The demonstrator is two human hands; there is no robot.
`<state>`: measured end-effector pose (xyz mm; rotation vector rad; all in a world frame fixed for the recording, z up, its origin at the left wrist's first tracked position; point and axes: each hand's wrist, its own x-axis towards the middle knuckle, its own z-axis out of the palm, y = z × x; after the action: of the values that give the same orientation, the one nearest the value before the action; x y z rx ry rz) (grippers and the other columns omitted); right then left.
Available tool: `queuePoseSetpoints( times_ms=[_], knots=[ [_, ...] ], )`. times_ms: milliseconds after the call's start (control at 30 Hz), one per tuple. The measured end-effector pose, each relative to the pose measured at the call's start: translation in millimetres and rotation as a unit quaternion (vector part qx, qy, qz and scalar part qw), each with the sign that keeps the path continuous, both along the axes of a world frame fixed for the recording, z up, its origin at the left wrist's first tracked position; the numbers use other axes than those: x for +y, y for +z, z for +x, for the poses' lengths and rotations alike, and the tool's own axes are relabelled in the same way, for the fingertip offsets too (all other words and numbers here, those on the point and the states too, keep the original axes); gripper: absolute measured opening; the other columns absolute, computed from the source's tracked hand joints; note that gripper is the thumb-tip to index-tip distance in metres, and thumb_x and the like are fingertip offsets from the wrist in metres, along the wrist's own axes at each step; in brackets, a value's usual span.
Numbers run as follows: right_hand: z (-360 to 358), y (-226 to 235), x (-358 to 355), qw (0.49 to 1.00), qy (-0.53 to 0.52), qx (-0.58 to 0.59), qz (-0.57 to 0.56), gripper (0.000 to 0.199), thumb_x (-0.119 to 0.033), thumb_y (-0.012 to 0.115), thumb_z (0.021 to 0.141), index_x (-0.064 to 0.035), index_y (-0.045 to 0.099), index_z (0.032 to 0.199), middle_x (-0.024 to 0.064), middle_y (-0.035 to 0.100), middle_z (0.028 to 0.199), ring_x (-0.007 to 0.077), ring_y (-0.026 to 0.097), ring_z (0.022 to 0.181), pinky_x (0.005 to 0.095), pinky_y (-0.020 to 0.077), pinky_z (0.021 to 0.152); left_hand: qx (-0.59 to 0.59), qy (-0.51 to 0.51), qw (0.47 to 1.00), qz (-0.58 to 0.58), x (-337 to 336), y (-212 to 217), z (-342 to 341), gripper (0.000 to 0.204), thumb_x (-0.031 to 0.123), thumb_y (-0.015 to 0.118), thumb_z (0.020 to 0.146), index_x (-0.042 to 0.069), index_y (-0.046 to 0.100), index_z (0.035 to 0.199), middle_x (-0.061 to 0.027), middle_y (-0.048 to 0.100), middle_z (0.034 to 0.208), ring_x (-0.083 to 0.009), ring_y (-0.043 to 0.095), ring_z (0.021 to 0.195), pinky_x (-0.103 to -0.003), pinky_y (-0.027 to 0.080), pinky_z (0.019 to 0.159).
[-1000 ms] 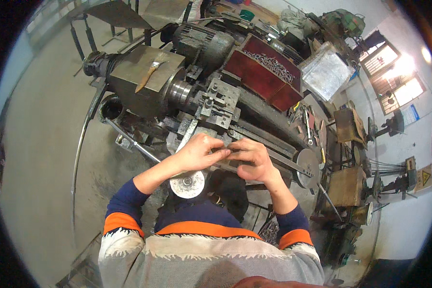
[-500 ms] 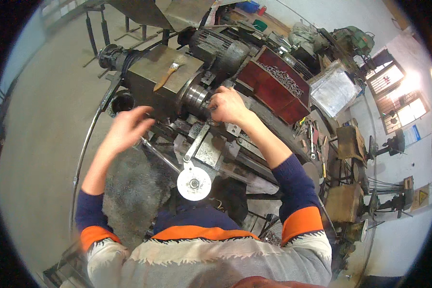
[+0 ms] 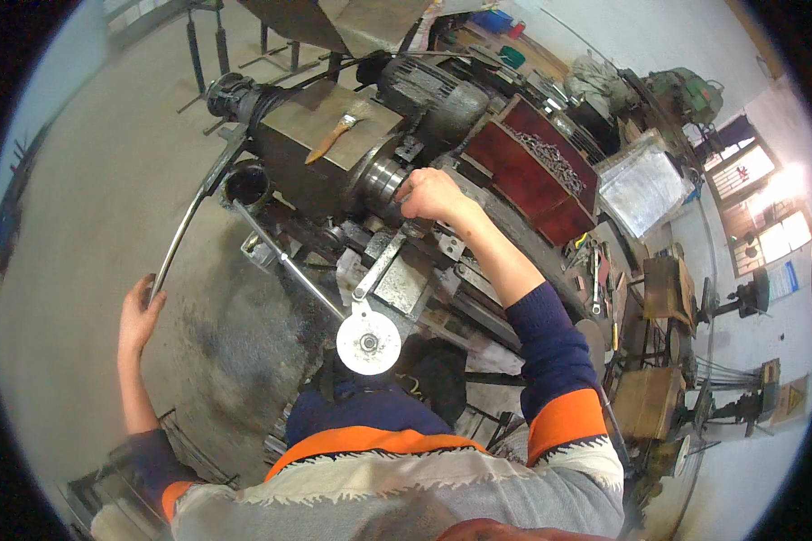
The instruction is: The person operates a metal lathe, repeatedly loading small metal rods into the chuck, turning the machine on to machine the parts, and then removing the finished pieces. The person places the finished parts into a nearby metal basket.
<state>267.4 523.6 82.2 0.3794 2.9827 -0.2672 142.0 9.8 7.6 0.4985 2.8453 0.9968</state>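
My left hand (image 3: 140,316) is closed around the lower part of a long metal lever (image 3: 186,230), which curves up to the left side of the lathe's headstock (image 3: 284,126). My right hand (image 3: 430,194) is at the front of the shiny round chuck (image 3: 384,178). Its fingers are curled in against the chuck's face, and whatever they pinch is hidden behind the hand. A wooden-handled brush (image 3: 332,137) lies on top of the headstock. Below my right hand sits the lathe's carriage, with a flat metal arm (image 3: 381,268) and a white round handwheel (image 3: 368,343).
Behind the chuck is an electric motor (image 3: 438,95). A red-brown box (image 3: 523,171) of small metal parts stands right of it, beside a silvery sheet-covered block (image 3: 642,185). Wrenches (image 3: 595,279) and other hand tools lie further right. A slanting metal rod (image 3: 289,261) reaches toward the handwheel.
My left hand has moved down and left, away from the headstock, and has taken hold of the long lever. The right hand stays at the chuck.
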Motion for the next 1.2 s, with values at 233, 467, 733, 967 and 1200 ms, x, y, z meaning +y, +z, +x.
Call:
queuePoseSetpoints(
  times_ms=[233, 467, 733, 967, 1200],
  knots=[
    [-10, -11, 13, 0.999, 0.021, 0.022, -0.041, 0.024, -0.021, 0.063, 0.061, -0.0021, 0.068, 0.075, 0.0196, 0.065, 0.079, 0.0342, 0.064, 0.076, 0.0390, 0.0514, 0.074, 0.118, 0.022, 0.960, -0.253, 14, -11, -11, 0.031, 0.007, 0.060, 0.071, 0.002, 0.058, 0.101, -0.0212, 0.062, 0.082, -0.0370, 0.060, 0.081, -0.047, 0.047, 0.072],
    [-4, -3, 9, 0.997, 0.008, 0.018, -0.077, 0.028, -0.020, 0.061, 0.055, -0.0052, 0.069, 0.077, 0.0189, 0.063, 0.071, 0.0329, 0.063, 0.070, 0.0374, 0.0498, 0.067, 0.206, 0.065, 0.904, -0.368, -49, -17, -144, 0.021, 0.005, 0.057, 0.071, 0.007, 0.067, 0.089, -0.0166, 0.064, 0.083, -0.0327, 0.062, 0.080, -0.041, 0.050, 0.071],
    [-3, -4, 6, 0.998, 0.009, 0.040, -0.042, 0.023, -0.022, 0.061, 0.055, -0.0066, 0.068, 0.071, 0.0183, 0.063, 0.070, 0.0344, 0.061, 0.068, 0.0400, 0.0490, 0.065, 0.124, 0.178, 0.926, -0.311, -46, -20, -234, 0.029, 0.011, 0.053, 0.079, 0.010, 0.063, 0.106, -0.0144, 0.064, 0.099, -0.0314, 0.061, 0.094, -0.040, 0.048, 0.079],
    [21, 7, 3, 0.981, 0.108, 0.157, 0.036, 0.030, -0.017, 0.061, 0.055, -0.0068, 0.068, 0.082, 0.0108, 0.063, 0.090, 0.0281, 0.056, 0.090, 0.0370, 0.0427, 0.083, 0.357, 0.008, 0.928, 0.101, 32, -67, -176, 0.028, 0.011, 0.054, 0.080, 0.003, 0.062, 0.105, -0.0148, 0.065, 0.092, -0.0278, 0.063, 0.089, -0.036, 0.048, 0.076],
    [147, 29, 14, 0.955, 0.016, 0.294, 0.037, 0.030, -0.012, 0.062, 0.056, -0.0058, 0.067, 0.085, 0.0096, 0.062, 0.093, 0.0308, 0.055, 0.090, 0.0401, 0.0431, 0.083, -0.020, -0.061, 0.996, -0.062, 185, -229, -111, 0.040, 0.032, 0.068, 0.071, 0.003, 0.061, 0.098, -0.0186, 0.065, 0.092, -0.0337, 0.062, 0.089, -0.043, 0.048, 0.080]
  ],
)
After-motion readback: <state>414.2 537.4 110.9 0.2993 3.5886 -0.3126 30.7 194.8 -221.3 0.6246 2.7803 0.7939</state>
